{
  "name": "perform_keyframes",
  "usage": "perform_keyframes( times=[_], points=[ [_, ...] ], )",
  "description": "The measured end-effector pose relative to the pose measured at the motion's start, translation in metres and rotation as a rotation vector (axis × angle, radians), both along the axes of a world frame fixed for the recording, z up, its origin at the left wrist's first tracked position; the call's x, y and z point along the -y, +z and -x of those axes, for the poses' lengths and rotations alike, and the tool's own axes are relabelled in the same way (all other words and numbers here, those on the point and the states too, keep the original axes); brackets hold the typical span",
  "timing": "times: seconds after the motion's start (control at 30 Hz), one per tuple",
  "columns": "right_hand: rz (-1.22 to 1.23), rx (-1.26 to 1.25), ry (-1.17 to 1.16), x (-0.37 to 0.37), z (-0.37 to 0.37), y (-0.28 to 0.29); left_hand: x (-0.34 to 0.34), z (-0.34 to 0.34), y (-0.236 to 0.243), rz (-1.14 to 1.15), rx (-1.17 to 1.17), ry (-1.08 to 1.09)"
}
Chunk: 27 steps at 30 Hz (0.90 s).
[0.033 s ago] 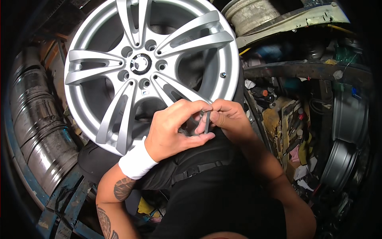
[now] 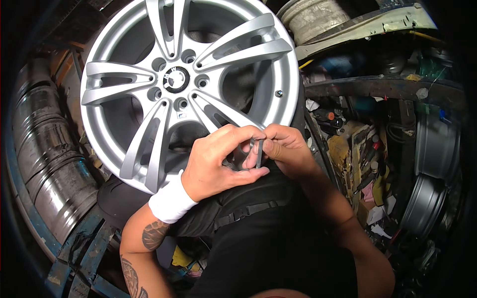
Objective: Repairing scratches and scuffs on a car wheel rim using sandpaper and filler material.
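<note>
A large silver alloy wheel [image 2: 280, 59] with split spokes and a round centre cap [image 2: 176, 80] fills the upper middle. Over its near right rim, my hands meet around a small, thin grey piece [image 2: 259, 153], seen almost edge-on; its kind cannot be made out. My left hand [image 2: 218, 156], with a white wristband [image 2: 172, 202], curls from the left, index finger at the piece's upper end and thumb at its lower end. My right hand [image 2: 288, 149] pinches the piece from the right between thumb and index finger. The fingers partly hide it.
Stacked shiny metal rims [image 2: 54, 144] stand at the left behind a blue metal frame [image 2: 74, 256]. A cluttered shelf of tools and scraps [image 2: 365, 164] runs along the right, with grey rims [image 2: 425, 203] beyond. Another rim [image 2: 315, 20] lies at the top right.
</note>
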State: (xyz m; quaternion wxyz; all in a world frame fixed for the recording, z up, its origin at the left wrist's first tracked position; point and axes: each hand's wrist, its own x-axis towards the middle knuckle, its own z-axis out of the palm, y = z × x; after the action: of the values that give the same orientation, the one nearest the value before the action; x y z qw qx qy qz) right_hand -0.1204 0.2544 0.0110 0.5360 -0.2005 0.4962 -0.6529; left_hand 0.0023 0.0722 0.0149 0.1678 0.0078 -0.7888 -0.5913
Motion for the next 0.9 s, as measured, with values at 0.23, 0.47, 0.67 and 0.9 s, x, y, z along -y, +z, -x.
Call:
perform_keyframes(
  times=[0.23,0.47,0.67,0.9],
  points=[
    [0.186,0.235,-0.065,0.005,-0.008,-0.022,0.010,0.002,-0.001,0.196,-0.031,-0.020],
    [-0.022,-0.067,-0.141,0.017,-0.009,-0.007,0.010,0.000,-0.005,0.497,-0.033,0.188],
    [-0.214,-0.524,-0.147,0.018,-0.012,-0.002,0.009,0.003,-0.015,-0.261,0.186,0.164],
    [-0.094,-0.927,-0.167,0.025,-0.014,0.005,0.014,0.000,-0.002,-0.604,0.336,0.146]
  ],
)
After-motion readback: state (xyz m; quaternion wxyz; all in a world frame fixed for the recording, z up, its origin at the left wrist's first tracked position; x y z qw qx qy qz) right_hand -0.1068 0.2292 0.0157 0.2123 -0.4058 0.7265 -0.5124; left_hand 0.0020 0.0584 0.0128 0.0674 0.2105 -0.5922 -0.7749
